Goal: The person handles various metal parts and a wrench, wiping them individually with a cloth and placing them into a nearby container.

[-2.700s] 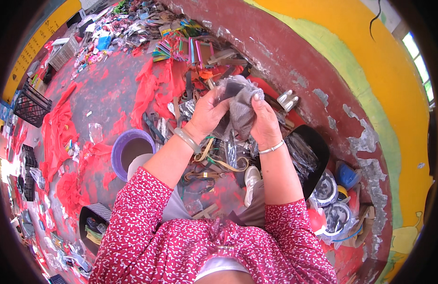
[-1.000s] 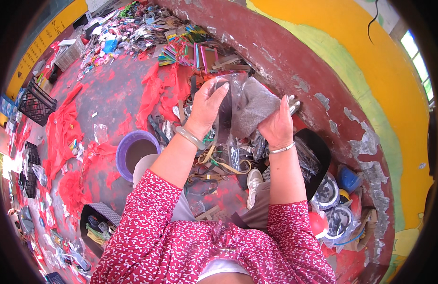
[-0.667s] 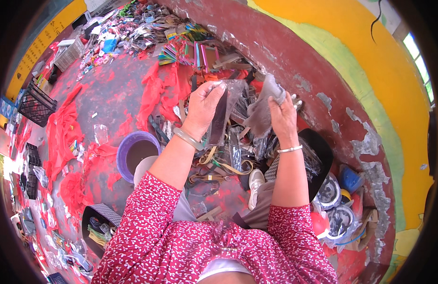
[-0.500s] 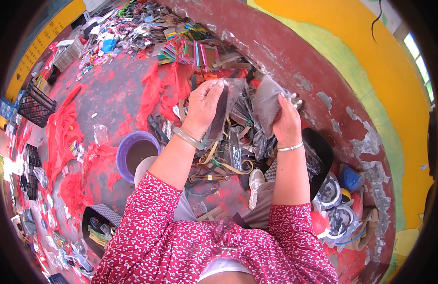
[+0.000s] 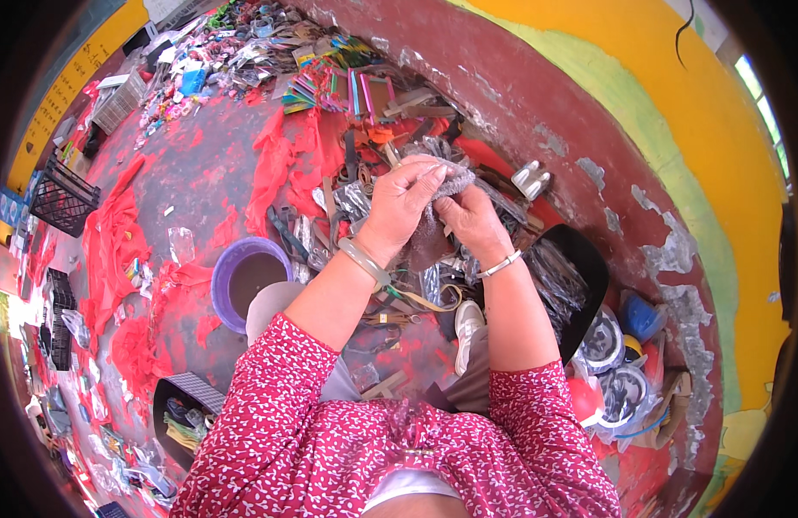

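One crumpled, grey, fabric-like piece [image 5: 456, 180] hangs in the air, right of the round purple plastic bucket [image 5: 219, 289] and a little beyond it. It looks light, soft and limp, likely to fold under any pull, neither fragile nor very slippery; a gathered edge seems the safest hold. The left hand [image 5: 400, 203] has its grip pinched on the piece, thumb against fingers; the right hand [image 5: 477, 223] has its grip drawn together on it too. Counts, by size: two black plastic tubs with rounded corners, a larger tub [image 5: 594, 285] well right of the bucket and a smaller tub [image 5: 160, 413] below and left of it; one bucket; one white shoe [image 5: 468, 335] in view, right of the bucket.
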### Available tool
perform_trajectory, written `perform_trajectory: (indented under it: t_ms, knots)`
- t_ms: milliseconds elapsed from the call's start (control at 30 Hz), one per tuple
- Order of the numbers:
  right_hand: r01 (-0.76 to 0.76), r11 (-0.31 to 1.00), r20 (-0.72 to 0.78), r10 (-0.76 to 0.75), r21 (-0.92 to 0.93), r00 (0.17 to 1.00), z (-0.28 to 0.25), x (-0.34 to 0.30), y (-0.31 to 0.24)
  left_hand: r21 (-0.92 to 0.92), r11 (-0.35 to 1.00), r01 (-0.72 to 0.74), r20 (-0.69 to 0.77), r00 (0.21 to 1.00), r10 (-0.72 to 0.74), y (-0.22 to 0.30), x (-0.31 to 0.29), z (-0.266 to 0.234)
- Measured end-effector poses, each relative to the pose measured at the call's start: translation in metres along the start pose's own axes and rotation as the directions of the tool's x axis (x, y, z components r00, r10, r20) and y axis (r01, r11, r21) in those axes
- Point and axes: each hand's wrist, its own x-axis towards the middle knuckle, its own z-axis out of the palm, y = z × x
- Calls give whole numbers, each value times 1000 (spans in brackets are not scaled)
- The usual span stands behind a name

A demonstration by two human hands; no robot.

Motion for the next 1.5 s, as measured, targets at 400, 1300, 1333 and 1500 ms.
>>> perform_trajectory:
  t_ms: [400,1300,1333,1500]
  knots:
    - [-79,975,-88,99,207,991,26,1,4,-238,956,174,-155,964,-214,1,3,-2]
    - [-437,889,414,452,-138,790,24,-26,-5,-670,729,-138,-452,855,-253,23,30,-95]
    - [-430,896,438,433,-111,788,23,-29,3,-662,734,-151,-486,833,-266,22,31,-99]
    - [-351,934,442,344,-68,828,21,-36,7,-676,702,-222,-530,809,-255,32,33,-104]
